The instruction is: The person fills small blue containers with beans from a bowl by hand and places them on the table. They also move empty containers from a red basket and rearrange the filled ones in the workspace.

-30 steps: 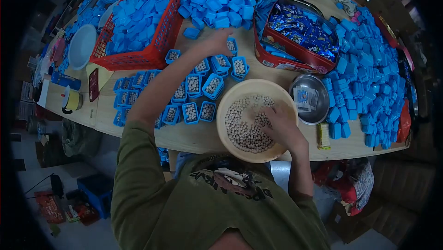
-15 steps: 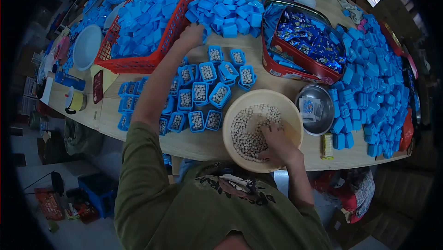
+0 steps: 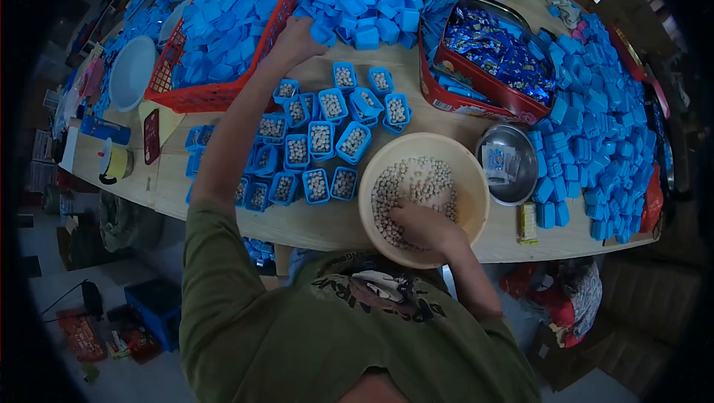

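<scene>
Left hand [image 3: 296,33] has moved from filled boxes [image 3: 321,137] up to the blue pile [image 3: 366,2].

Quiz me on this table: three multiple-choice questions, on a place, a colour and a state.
1. Where is the right hand? A in the round bowl of pale beads; B in a pocket; C on a lap.
2. What colour is the basket by the left hand? A green; B red; C yellow.
3. The small blue boxes beside the bowl are: A lidded; B empty; C open, holding beads.
Answers: A, it rests among the beads; B, its mesh wall is red; C, beads show in the open tops.
</scene>
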{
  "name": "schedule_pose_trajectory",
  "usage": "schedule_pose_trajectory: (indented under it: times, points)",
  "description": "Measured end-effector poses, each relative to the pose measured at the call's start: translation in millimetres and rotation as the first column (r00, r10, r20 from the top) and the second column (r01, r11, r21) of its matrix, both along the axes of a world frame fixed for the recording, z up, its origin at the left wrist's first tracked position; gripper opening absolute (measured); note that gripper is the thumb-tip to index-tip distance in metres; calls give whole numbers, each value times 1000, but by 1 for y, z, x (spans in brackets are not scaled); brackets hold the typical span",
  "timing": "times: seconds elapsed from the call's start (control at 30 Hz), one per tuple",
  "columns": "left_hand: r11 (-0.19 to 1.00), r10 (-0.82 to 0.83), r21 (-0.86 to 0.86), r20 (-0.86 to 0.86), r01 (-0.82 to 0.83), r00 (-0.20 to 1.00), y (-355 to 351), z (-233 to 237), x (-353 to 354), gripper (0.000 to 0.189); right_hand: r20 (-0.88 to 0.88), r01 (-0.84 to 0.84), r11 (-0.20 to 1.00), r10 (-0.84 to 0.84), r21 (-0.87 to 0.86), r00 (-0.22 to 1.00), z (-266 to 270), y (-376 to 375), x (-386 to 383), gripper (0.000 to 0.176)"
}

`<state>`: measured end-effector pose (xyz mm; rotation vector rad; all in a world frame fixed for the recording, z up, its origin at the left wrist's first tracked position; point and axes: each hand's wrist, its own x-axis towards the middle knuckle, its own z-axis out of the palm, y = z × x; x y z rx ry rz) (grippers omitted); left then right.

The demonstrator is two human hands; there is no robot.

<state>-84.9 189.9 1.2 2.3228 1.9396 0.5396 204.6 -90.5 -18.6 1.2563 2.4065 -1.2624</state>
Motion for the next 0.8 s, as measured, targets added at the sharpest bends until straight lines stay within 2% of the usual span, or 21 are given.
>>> schedule_pose_trajectory:
  times: [0.03, 0.1, 0.13, 0.17, 0.2, 0.27, 0.33, 0.5, 0.67, 0.73, 0.8]
  points:
    - [1000, 8, -3, 0, -8, 1000, -14, 14, 2, 76, 0, -8, 1000, 8, -3, 1000, 3, 2, 2, 20]
    - [974, -221, -18, 180, 228, 958, -57, 42, 17, 73, -112, 18, 1000, -18, -3, 994, 15, 6, 9, 22]
    - [934, -327, -47, 292, 355, 899, -89, 49, 29, 72, -116, 11, 1000, -12, -8, 993, 20, 8, 16, 22]
    - [874, -417, -67, 404, 481, 814, -127, 52, 42, 71, -222, 75, 995, -60, 60, 973, 25, 6, 25, 23]
    - [855, -416, -118, 428, 506, 803, -154, 60, 54, 69, -325, 152, 980, -104, 125, 940, 31, 8, 31, 24]
    - [823, -416, -178, 457, 539, 786, -191, 58, 73, 68, -378, 192, 968, -119, 163, 918, 48, 11, 37, 23]
    - [720, -486, -212, 526, 661, 697, -212, 42, 86, 69, -427, 235, 951, -132, 199, 895, 68, 11, 39, 22]
    - [690, -493, -201, 573, 696, 655, -232, 19, 112, 67, -491, 407, 876, -244, 259, 837, 82, 11, 24, 24]
    - [691, -467, -217, 594, 690, 655, -235, 21, 118, 65, -481, 427, 850, -247, 310, 841, 76, 8, 23, 25]
    - [681, -439, -290, 572, 672, 693, -234, 22, 119, 65, -472, 435, 847, -263, 304, 842, 74, 9, 23, 25]
    - [674, -447, -292, 570, 679, 689, -233, 19, 120, 65, -557, 516, 800, -289, 305, 778, 73, 10, 22, 22]
